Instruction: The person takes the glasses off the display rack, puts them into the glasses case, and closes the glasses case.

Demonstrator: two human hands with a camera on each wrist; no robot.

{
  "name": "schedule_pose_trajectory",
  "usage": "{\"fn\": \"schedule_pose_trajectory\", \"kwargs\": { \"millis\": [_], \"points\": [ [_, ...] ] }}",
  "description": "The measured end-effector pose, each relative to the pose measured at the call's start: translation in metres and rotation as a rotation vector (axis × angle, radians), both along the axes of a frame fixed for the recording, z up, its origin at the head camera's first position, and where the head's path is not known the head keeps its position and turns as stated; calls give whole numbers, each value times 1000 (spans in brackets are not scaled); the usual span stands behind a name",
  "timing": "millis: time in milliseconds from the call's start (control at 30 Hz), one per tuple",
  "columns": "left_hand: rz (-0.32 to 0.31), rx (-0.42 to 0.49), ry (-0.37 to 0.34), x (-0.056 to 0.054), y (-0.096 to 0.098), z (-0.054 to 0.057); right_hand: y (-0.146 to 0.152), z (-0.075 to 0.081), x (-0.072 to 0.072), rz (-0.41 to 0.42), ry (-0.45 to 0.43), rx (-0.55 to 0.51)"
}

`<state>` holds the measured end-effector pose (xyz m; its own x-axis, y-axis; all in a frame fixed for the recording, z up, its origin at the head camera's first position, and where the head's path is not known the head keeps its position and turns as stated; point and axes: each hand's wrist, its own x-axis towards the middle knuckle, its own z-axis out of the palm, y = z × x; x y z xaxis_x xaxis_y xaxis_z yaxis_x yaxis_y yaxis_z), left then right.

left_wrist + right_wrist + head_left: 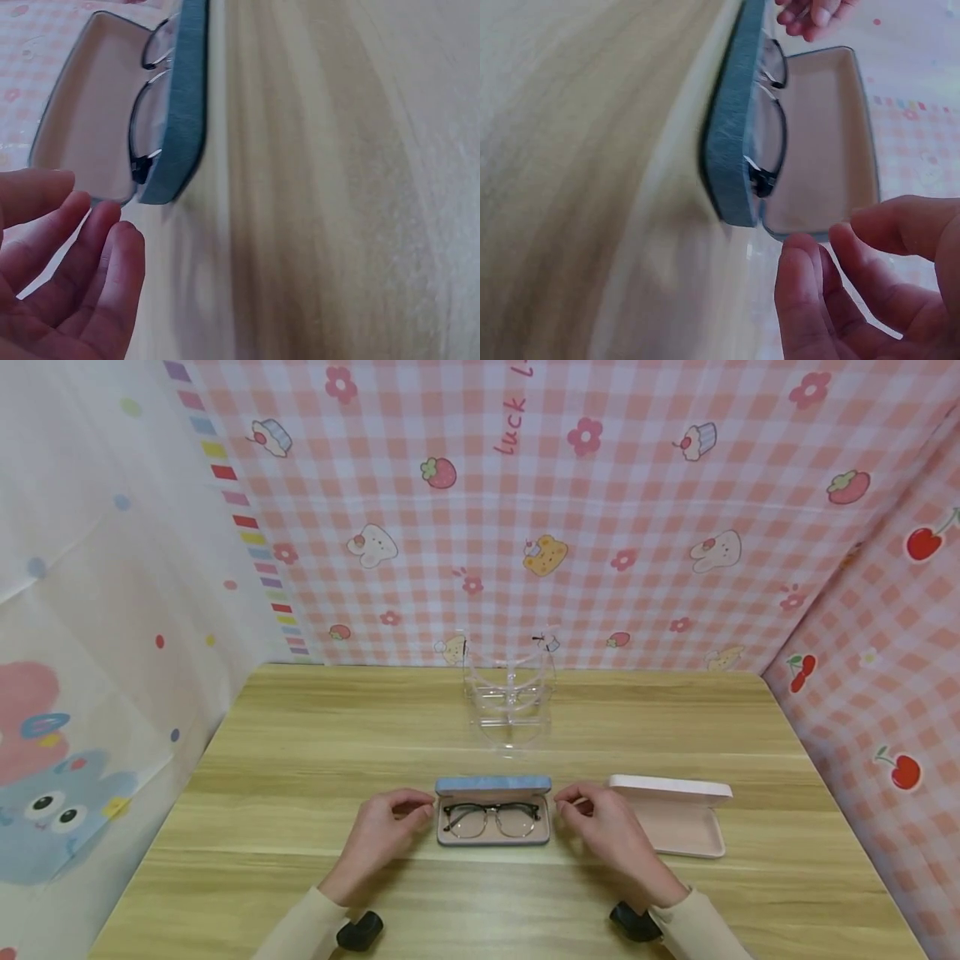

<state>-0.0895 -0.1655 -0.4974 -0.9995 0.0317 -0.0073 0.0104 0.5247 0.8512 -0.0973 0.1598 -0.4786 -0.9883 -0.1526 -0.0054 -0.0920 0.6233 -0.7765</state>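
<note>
A blue glasses case (493, 783) stands with its lid up near the middle of the table. Inside, on the pale lining, lies a pair of glasses (454, 809) with dark upper rims and thin metal lower rims. My left hand (381, 833) is at the case's left end, its fingers loosely bent and holding nothing. On the other side, my right hand (613, 831) has its fingertips right by the right end, also with nothing between them. Both wrist views show the fingertips close to the lid's corners (112, 196) (776, 234).
A second case (686, 828), pale pink and also raised open, lies just right of my right hand. Behind the blue case stands a clear tiered display stand (512, 697). Patterned cloth (487, 510) hangs at the back and both sides of the wooden table (300, 735).
</note>
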Motion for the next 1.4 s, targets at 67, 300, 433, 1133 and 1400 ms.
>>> {"fn": "schedule_pose_trajectory", "kwargs": {
  "millis": [67,300,433,1133,1400],
  "points": [
    [15,13,1,0,-2,3,2,3,0,-31,15,-12],
    [28,141,-11,-3,-1,10,2,7,-4,-74,33,-75],
    [27,176,-5,-6,0,10,-1,6,-6,-43,11,-110],
    [-49,164,-84,-17,12,5,-12,-4,-17,52,-56,-132],
    [-54,113,-80,-19,12,3,-14,-8,-18,62,-55,-126]
  ]
}}
